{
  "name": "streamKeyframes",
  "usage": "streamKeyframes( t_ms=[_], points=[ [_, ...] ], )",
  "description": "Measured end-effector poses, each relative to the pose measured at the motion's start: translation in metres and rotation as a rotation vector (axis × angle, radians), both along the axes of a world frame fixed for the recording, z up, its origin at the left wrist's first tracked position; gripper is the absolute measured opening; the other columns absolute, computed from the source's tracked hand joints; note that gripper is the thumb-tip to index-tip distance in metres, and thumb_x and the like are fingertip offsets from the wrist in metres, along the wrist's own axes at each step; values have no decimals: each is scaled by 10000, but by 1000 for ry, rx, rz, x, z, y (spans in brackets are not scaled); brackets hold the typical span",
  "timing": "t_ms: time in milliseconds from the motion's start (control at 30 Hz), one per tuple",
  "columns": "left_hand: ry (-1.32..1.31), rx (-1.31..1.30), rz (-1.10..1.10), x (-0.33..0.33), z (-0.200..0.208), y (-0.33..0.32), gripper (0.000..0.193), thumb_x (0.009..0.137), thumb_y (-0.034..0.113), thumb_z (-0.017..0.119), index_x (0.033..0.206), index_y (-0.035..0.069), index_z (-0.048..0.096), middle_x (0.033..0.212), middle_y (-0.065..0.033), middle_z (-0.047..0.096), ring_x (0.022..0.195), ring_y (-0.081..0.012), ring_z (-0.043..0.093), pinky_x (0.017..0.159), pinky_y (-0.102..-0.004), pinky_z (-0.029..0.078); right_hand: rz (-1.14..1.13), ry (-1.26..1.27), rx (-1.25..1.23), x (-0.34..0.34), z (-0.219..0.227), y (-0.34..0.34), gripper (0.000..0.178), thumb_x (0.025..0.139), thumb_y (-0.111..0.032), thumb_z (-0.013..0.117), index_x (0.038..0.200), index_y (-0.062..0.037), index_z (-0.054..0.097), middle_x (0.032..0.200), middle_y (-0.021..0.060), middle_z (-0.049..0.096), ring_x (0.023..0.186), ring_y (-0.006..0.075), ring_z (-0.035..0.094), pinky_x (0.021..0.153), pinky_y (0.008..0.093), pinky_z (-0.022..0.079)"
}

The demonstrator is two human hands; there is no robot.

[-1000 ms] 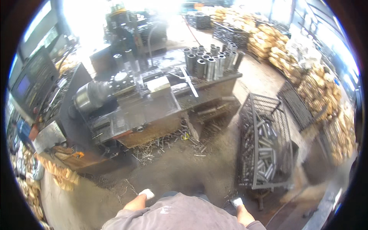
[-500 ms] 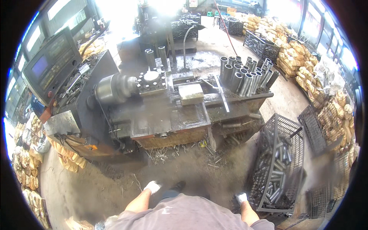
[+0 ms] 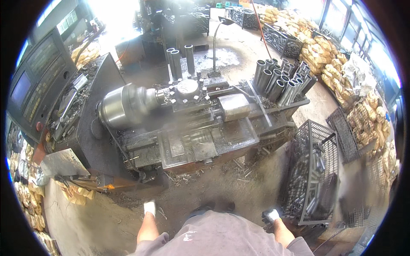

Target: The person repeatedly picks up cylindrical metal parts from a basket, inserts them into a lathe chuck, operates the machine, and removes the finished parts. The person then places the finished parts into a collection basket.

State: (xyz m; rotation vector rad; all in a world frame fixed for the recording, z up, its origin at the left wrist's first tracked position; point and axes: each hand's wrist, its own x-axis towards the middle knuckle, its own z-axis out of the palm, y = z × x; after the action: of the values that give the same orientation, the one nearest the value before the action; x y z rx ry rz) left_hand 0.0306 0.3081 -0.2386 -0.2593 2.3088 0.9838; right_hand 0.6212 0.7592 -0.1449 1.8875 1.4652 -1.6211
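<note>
My left hand [image 3: 149, 208], in a white glove, hangs low in front of the lathe [image 3: 188, 149]; its fingers cannot be made out. In a white glove with dark fingers, my right hand [image 3: 270, 215] hangs left of a wire-mesh bin [image 3: 302, 213]. Its fingers look loosely apart, and nothing shows in them. Both hands are away from the machine. On the lathe, the round metal chuck [image 3: 117, 109] faces a square tool post [image 3: 188, 88] with bolts on top. A blurred patch hides part of the space below them.
Upright steel tubes [image 3: 277, 88] crowd the lathe's right end; a few more tubes [image 3: 189, 59] stand behind it. A control panel [image 3: 32, 81] rises at the left. Metal pieces [image 3: 316, 170] lie in the bin. Metal chips litter the floor before the lathe. Stacked sacks [image 3: 324, 55] line the right.
My view has shifted closer to the lathe, which now looks larger. My left hand has swung outward to the left. My right hand is still beside the mesh bin, with its dark fingers showing more.
</note>
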Motion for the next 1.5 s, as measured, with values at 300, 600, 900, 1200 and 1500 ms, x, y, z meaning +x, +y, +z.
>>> streamKeyframes(
  t_ms=[300,600,900,1200,1500],
  points=[
    [739,-207,793,-60,172,-32,664,1093,553,447,1497,32,529,1494,-280,571,1313,-452,606,1079,-512,506,-9,-29,-25,-26,-8,9,218,1005,-189,643,1012,-3,757,879,124,764,670,274,776,554,396,603],
    [1139,-283,429,-133,120,-96,380,1088,291,559,1358,30,613,1273,-189,703,1081,-310,694,974,-406,566,444,2,306,-39,-22,36,341,920,-258,603,727,-24,759,624,140,713,488,232,656,542,412,540],
    [916,-594,-782,-54,49,145,303,1050,305,538,1143,29,623,1034,-139,666,858,-285,643,801,-363,515,71,-125,85,10,-1,70,322,893,-331,671,1032,-76,811,957,165,797,821,317,762,784,439,588],
    [658,-551,-2209,133,-42,457,271,1017,287,595,1075,28,648,952,-128,688,813,-307,661,763,-387,518,-408,74,958,139,-9,279,394,873,-249,762,1211,-48,753,1062,173,790,1018,333,765,906,395,591],
    [897,695,-1900,567,67,1007,519,851,119,779,1335,66,599,1296,-183,628,1271,-412,572,1154,-532,409,71,-410,321,304,-108,660,1013,805,-238,817,1617,18,268,1435,274,585,1289,402,615,1111,492,508]
  ],
)
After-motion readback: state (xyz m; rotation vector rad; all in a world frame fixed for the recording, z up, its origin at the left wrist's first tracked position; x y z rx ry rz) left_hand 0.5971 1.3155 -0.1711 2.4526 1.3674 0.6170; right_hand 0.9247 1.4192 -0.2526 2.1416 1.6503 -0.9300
